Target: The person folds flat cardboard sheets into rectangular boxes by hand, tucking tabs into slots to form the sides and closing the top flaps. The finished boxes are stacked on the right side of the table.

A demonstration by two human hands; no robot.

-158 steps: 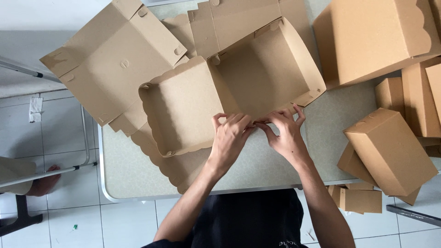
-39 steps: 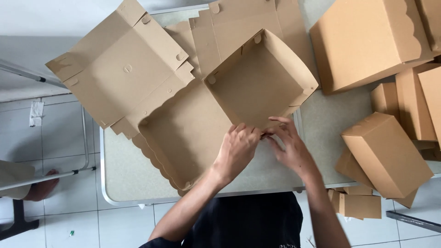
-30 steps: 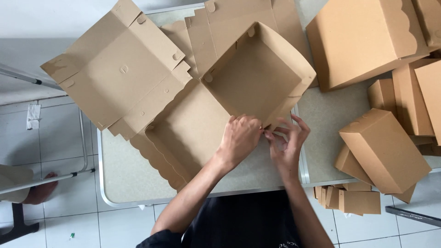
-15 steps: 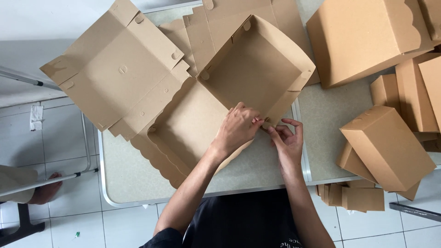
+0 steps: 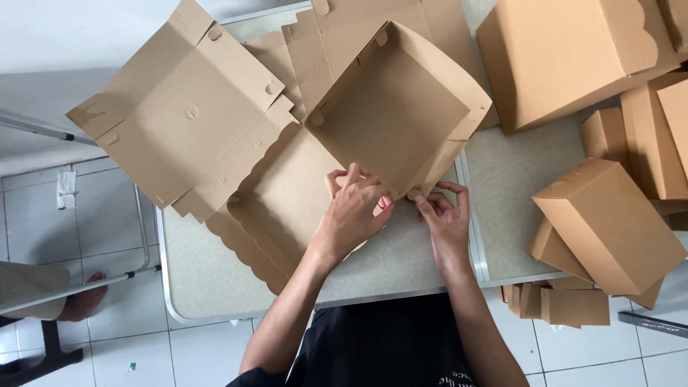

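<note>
Together both hands, left (image 5: pixel 352 208) and right (image 5: pixel 446 221), pinched the open box's (image 5: pixel 390 115) near corner edge (finished boxes (image 5: pixel 609 222) crowded the right); bench (image 5: pixel 208 276) lay bare leftward.

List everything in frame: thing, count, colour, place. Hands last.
half-folded box: 1, brown cardboard, centre of table, walls partly raised, scalloped lid flap lying open toward the near left
flat box blanks: at least 2, brown, far left, overhanging the table edge and partly under the half-folded box
closed boxes: several, brown, stacked and scattered at the right; exact count unclear
table: 1, speckled pale top with metal rim
floor tiles: white, left and near side
another person's bare foot: 1, lower left, by a metal frame
left hand: pressing on the box's near corner
right hand: fingertips pinching the same corner's flap
</note>
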